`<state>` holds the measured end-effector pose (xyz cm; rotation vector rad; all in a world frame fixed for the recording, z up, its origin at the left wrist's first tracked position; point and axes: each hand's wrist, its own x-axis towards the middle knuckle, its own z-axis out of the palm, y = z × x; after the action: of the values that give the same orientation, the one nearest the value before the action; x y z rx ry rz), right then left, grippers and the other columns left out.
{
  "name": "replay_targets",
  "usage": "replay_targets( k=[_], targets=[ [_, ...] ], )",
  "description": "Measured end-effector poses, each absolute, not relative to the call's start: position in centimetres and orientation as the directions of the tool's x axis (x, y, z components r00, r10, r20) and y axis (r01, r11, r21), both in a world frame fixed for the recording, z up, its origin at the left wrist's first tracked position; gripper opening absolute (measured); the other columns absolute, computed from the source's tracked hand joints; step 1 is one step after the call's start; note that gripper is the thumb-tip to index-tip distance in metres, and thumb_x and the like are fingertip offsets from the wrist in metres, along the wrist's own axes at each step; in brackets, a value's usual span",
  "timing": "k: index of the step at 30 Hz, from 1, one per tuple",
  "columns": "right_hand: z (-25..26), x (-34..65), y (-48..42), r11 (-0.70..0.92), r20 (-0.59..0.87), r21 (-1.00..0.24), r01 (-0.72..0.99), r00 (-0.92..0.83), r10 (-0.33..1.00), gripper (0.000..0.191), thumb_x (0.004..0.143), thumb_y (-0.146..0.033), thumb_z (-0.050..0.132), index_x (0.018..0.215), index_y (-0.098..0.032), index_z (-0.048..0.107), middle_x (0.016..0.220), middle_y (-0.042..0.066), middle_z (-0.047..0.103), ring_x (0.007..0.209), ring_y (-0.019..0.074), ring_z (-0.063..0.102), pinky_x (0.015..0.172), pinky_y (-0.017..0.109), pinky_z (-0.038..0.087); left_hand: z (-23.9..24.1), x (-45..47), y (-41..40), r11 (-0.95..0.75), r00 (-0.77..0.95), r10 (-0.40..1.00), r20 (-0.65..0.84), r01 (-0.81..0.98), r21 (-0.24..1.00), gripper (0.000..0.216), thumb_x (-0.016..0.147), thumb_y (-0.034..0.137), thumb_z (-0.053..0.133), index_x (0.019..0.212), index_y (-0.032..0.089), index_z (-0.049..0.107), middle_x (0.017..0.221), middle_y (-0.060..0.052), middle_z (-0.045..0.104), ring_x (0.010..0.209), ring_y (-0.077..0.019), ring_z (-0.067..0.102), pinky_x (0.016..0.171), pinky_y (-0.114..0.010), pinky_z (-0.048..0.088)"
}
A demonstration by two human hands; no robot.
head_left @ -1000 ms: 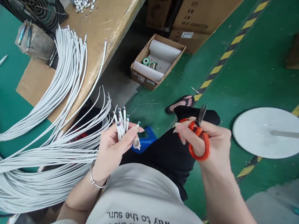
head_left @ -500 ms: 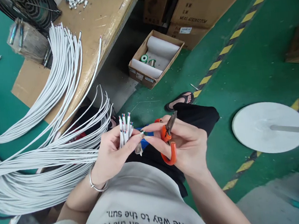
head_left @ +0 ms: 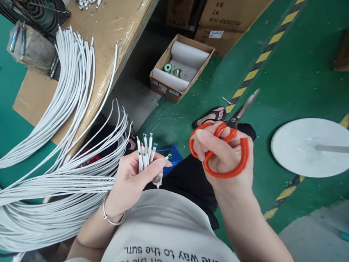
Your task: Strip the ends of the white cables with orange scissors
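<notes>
My left hand point(head_left: 136, 178) is closed around a small bundle of white cables point(head_left: 145, 154), whose cut ends stick up and show coloured inner wires. One more cable end point(head_left: 168, 157) pokes out sideways at the thumb tip. Beneath the fingers hangs a pale, crumpled scrap point(head_left: 158, 180). Apart from the bundle, to the right, my right hand point(head_left: 226, 159) grips orange-handled scissors point(head_left: 241, 157), its fingers through the loops. Their dark metal blades point(head_left: 245, 109) point up and right, seemingly closed together. Long white cables point(head_left: 61, 207) sweep from the left toward my left hand.
On the bench point(head_left: 120, 21) lies another large sheaf of cables point(head_left: 73, 75), beside a wrapped block point(head_left: 32, 50) and a fan point(head_left: 40, 14). A cardboard box with solder spools point(head_left: 183, 66) sits on the floor. At right stands a round white base point(head_left: 305, 147) with a pole.
My right hand has moved away from the cable ends to the right. The scissors have swung round in it, from hanging over the fingers to a grip by the loops. My left hand stays nearly still.
</notes>
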<state>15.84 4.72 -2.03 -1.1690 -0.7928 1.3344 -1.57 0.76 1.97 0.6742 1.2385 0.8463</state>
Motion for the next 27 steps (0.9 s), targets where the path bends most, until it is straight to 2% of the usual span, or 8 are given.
replay_targets(
  k=[6,9,12,14,16,21,25,27],
  targets=[
    [-2.7,16.4,4.1,-0.176,-0.202,-0.951,-0.254,0.078,0.976,0.043,0.085,-0.033,0.083,0.051,-0.023,0.06,0.049,-0.003,0.053,0.054,0.0136,0.053,0.063,0.032,0.052,1.4,-2.0,0.7,0.555,0.094,0.832,-0.547,-0.16,0.816,0.023,0.092,0.039,0.081,0.089,0.016,0.083,0.072,-0.004,0.072,0.047,-0.0046,0.043,0.043,-0.02,0.033],
    [-3.0,16.6,3.9,-0.182,-0.211,-0.952,-0.246,0.097,0.973,0.039,0.085,-0.031,0.083,0.053,-0.023,0.062,0.052,-0.003,0.055,0.055,0.0131,0.054,0.062,0.031,0.051,1.3,-2.0,0.8,0.534,0.086,0.846,-0.527,-0.157,0.831,0.021,0.094,0.038,0.08,0.09,0.017,0.084,0.078,-0.005,0.078,0.047,-0.0054,0.05,0.046,-0.021,0.04],
    [-3.0,17.0,3.9,-0.176,-0.209,-0.959,-0.223,0.134,0.969,0.037,0.084,-0.029,0.084,0.054,-0.023,0.063,0.051,-0.003,0.053,0.053,0.0128,0.051,0.061,0.032,0.049,1.2,-1.8,1.0,0.456,0.009,0.888,-0.46,-0.157,0.876,0.015,0.092,0.033,0.082,0.097,0.02,0.086,0.097,-0.008,0.083,0.08,-0.0177,0.075,0.079,-0.032,0.062],
    [-2.8,17.4,4.0,-0.156,-0.192,-0.966,-0.208,0.167,0.967,0.04,0.083,-0.029,0.085,0.051,-0.023,0.061,0.05,-0.003,0.051,0.052,0.0133,0.05,0.062,0.033,0.05,1.1,-1.8,1.1,0.374,-0.052,0.922,-0.383,-0.129,0.919,0.013,0.092,0.03,0.082,0.102,0.023,0.087,0.115,-0.008,0.083,0.116,-0.0255,0.074,0.106,-0.04,0.057],
    [-2.7,17.8,4.2,-0.139,-0.178,-0.97,-0.197,0.196,0.964,0.044,0.082,-0.031,0.086,0.048,-0.023,0.059,0.049,-0.002,0.05,0.051,0.0136,0.049,0.063,0.035,0.051,0.9,-1.9,1.1,0.31,-0.089,0.944,-0.319,-0.099,0.945,0.012,0.092,0.029,0.082,0.102,0.026,0.088,0.12,-0.007,0.081,0.127,-0.0267,0.068,0.114,-0.041,0.052],
    [-2.6,18.4,4.2,-0.123,-0.164,-0.976,-0.182,0.232,0.959,0.044,0.08,-0.033,0.088,0.049,-0.023,0.059,0.047,-0.003,0.05,0.048,0.0131,0.046,0.06,0.036,0.049,0.8,-2.2,0.9,0.378,-0.054,0.921,-0.387,-0.128,0.917,0.017,0.096,0.035,0.078,0.105,0.024,0.088,0.093,-0.006,0.082,0.077,-0.016,0.068,0.076,-0.031,0.058],
    [-2.8,18.4,3.9,-0.131,-0.169,-0.974,-0.187,0.205,0.964,0.04,0.083,-0.028,0.085,0.05,-0.023,0.062,0.05,-0.002,0.052,0.052,0.0142,0.049,0.059,0.034,0.048,1.0,-2.2,0.9,0.401,-0.012,0.91,-0.415,-0.229,0.887,0.016,0.096,0.033,0.078,0.102,0.02,0.086,0.099,-0.008,0.081,0.072,-0.0132,0.064,0.069,-0.027,0.057],
    [-2.9,18.4,3.8,-0.136,-0.173,-0.971,-0.195,0.187,0.967,0.039,0.083,-0.026,0.084,0.051,-0.023,0.063,0.05,-0.002,0.052,0.053,0.0141,0.049,0.059,0.034,0.049,1.1,-2.1,1.0,0.419,0.024,0.902,-0.431,-0.292,0.86,0.015,0.096,0.031,0.077,0.1,0.02,0.086,0.093,-0.007,0.078,0.07,-0.0124,0.064,0.066,-0.025,0.057]
  ],
)
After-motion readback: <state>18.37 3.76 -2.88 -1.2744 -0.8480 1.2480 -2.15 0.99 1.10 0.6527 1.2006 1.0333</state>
